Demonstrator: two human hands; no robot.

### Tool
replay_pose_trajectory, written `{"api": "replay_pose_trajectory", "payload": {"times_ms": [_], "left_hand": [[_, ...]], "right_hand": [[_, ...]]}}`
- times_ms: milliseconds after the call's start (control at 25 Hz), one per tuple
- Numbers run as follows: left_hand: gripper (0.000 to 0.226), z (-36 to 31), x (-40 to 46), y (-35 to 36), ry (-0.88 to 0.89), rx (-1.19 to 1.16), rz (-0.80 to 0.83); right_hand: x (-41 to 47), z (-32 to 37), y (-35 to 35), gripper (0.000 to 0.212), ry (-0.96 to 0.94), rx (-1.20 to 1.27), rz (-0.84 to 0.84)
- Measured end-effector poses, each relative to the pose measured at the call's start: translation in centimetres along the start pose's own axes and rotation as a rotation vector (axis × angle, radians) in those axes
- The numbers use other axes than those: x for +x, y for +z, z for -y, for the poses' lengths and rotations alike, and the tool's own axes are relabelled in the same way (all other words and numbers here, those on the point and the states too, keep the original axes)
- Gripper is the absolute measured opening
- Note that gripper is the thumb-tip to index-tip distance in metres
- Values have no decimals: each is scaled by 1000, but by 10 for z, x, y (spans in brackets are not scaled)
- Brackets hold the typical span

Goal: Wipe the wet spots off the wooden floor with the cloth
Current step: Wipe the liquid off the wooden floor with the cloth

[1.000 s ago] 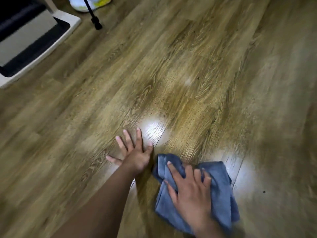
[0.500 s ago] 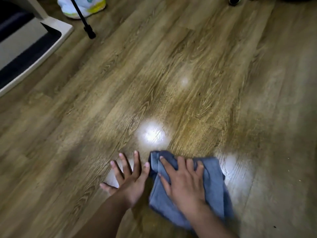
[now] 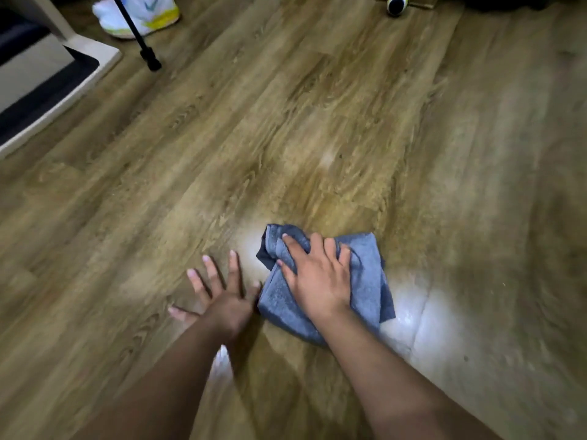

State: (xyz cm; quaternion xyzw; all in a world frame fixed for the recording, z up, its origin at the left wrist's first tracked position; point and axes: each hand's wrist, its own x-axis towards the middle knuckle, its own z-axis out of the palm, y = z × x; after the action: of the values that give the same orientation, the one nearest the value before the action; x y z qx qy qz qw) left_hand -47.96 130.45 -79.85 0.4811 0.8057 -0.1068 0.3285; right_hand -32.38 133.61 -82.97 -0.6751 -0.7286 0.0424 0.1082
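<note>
On the wooden floor (image 3: 286, 128), low in the middle of the view, lies a crumpled blue-grey cloth (image 3: 365, 281). The right hand (image 3: 317, 277) rests flat on top of it, palm down, fingers spread and only slightly bent, pressing the fabric to the boards rather than clutching it. The cloth bunches up in folds ahead of the fingertips, and its far corner sticks out past the hand on the right side. Just beside the cloth's left edge, the left hand (image 3: 222, 296) is planted on the bare floor with fingers splayed and straight, its thumb touching or nearly touching the cloth. Pale, shiny patches show on the boards just left of the cloth's upper edge and to its lower right; whether these are wet or only glare I cannot tell. Farther off, at the top left, a white shoe (image 3: 139, 17) sits behind a thin black pole (image 3: 139, 39), next to a pale step with a dark tread (image 3: 47, 90).
</note>
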Motion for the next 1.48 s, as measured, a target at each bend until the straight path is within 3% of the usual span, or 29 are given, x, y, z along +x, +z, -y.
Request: {"api": "replay_pose_trajectory", "payload": {"times_ms": [120,200,400,520,600,720,800,1160,1480], "left_hand": [[66,-3,-9,8,-1,-10,-110],[63,-22,-16,27,138,-3,-169],[68,-126,-44,80,559,121,-25],[84,-191,-50,93,720,270,17],[100,-233,-42,85,667,293,84],[121,-275,-22,73,366,121,201],[126,-287,-15,77,275,147,204],[122,-291,-20,81,271,191,228],[116,-292,-14,81,267,180,236]], "right_hand": [[-89,-30,-16,51,62,-4,10],[-147,-59,-26,50,96,-32,17],[-218,-140,-56,53,137,-124,96],[-196,-213,-71,56,367,-117,34],[-166,-250,-78,58,435,-132,13],[-109,-295,-83,58,455,-133,-28],[-68,-331,-81,56,474,-141,-74],[97,-427,-76,58,505,-144,-57],[53,-381,-77,52,425,-148,-61]]}}
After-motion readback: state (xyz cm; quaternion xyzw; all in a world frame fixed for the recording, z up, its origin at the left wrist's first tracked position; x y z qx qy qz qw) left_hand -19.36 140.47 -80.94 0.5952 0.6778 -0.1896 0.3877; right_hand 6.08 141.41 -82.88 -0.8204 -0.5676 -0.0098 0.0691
